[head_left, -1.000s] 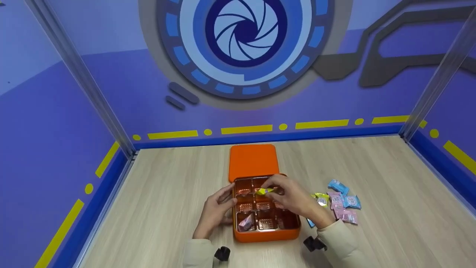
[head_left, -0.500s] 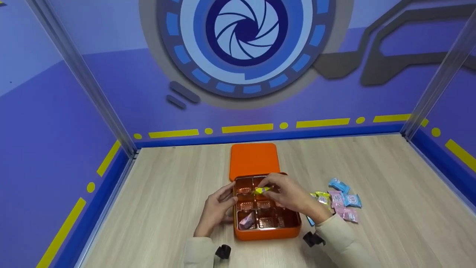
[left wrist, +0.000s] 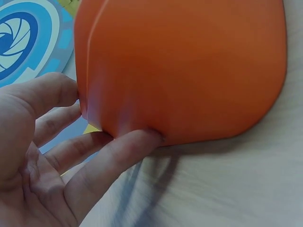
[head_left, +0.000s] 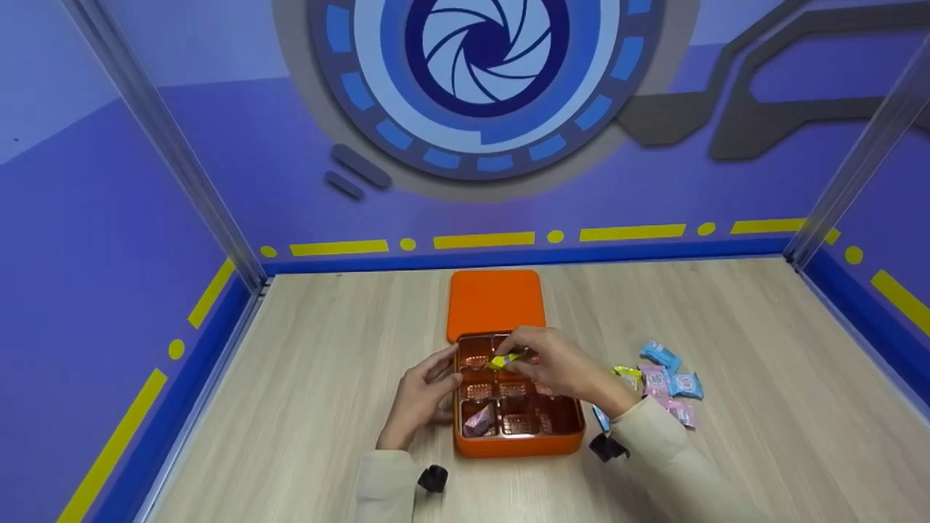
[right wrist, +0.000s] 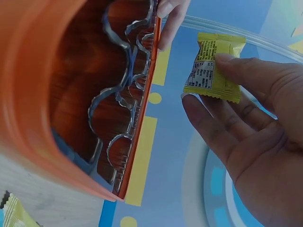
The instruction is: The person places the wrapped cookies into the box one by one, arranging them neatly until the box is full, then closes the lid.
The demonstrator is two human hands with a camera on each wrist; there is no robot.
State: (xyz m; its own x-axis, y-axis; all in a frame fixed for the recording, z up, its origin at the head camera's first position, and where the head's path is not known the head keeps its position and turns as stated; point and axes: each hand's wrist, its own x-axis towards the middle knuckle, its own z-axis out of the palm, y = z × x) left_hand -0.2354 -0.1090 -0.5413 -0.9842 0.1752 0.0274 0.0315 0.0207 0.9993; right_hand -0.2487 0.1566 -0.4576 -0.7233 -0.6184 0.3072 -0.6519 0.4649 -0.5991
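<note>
An orange box (head_left: 519,444) with a clear divided insert stands on the table, its compartments facing up. My left hand (head_left: 415,396) holds the box's left side, thumb at the rim and the other fingers against the outer wall (left wrist: 180,71). Over the back compartments, my right hand (head_left: 563,363) pinches a yellow wrapped candy (right wrist: 213,71) between thumb and fingers. In the head view that candy overlaps the divider between the back left and back middle compartments. A pinkish-purple wrapped candy (head_left: 479,421) lies in the front left compartment. The right hand hides part of the back right compartments.
An orange lid (head_left: 495,301) lies flat directly behind the box. Right of the box is a loose group of wrapped candies: blue (head_left: 660,355), pink (head_left: 655,381) and yellow (head_left: 629,377). A blue wrapper (head_left: 601,418) shows beside the right forearm. Printed walls (head_left: 483,243) enclose the table.
My right hand has shifted slightly left over the box, carrying the yellow candy toward the back left compartment. The left hand stays at the box's side. The head view has tilted a little.
</note>
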